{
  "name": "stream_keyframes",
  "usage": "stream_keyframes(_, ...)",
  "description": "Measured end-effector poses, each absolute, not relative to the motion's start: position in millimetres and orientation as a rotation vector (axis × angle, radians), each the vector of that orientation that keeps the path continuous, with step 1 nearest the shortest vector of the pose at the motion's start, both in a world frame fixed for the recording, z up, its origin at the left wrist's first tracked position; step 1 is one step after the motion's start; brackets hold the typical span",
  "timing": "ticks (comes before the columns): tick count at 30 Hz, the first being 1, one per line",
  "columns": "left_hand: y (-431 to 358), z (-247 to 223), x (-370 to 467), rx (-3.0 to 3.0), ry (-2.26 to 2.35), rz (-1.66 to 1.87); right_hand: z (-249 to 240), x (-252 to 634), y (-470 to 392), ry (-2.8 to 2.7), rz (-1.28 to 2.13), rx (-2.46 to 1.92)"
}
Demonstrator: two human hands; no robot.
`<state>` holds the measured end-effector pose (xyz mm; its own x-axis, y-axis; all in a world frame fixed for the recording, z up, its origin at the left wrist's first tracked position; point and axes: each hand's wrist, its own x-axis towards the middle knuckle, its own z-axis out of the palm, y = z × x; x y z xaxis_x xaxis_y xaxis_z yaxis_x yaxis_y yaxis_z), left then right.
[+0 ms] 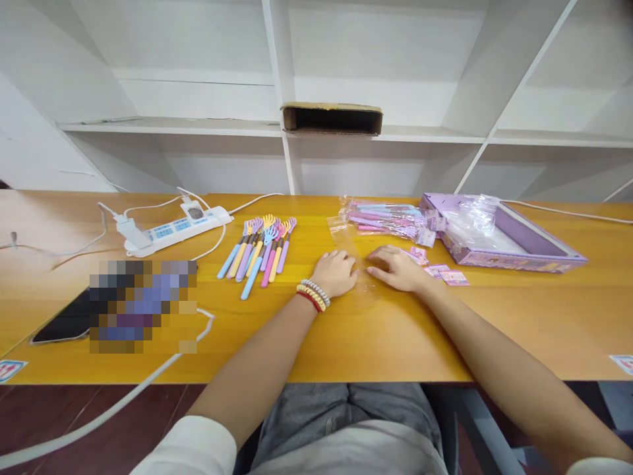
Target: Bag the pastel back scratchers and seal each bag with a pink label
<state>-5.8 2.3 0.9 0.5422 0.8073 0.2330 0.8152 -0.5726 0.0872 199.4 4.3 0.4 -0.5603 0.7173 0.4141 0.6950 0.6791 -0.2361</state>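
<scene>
While my forearms cross the near part of the table (346, 349), my left hand (336, 274) and right hand (394, 268) face each other over a clear plastic bag (341, 229). I judge the step in hand to be handling this bag; the next move calls for a light fingertip grip on so thin a film. My left fingers are curled, and I can't tell whether they pinch any plastic; my right thumb and forefinger stand a little apart. The bag lies flat on the wood between my hands and beyond them, see-through, slightly creased, its near edge hard to make out.

Just beyond my right wrist are small printed cards (453, 278). To my left lie claw-headed sticks (252, 274) in blue, yellow, purple and pink, heads away from me. Farther off, a plastic-wrapped bundle (380, 214) sits beside a purple tray (519, 261) holding crumpled clear plastic.
</scene>
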Motion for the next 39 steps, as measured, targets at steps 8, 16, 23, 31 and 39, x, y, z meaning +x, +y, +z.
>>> stream_keyframes(8,4,-4,-7,-2.540,-1.615,-0.366,-1,200,5,-2.555,0.196,-0.938)
stream_keyframes(16,10,-4,-13,-2.548,-1.688,-0.401,-4,196,2,-2.649,0.282,-1.036)
stream_keyframes(23,18,10,-28,-2.296,-1.897,-0.468,-3,196,0,-2.631,0.292,-1.061)
stream_keyframes(31,36,40,-101,-1.711,-2.439,-0.497,-1,192,-2,-2.606,0.316,-1.097)
stream_keyframes(39,38,36,-114,-1.573,-2.502,-0.482,-6,203,6,-2.581,0.298,-1.057)
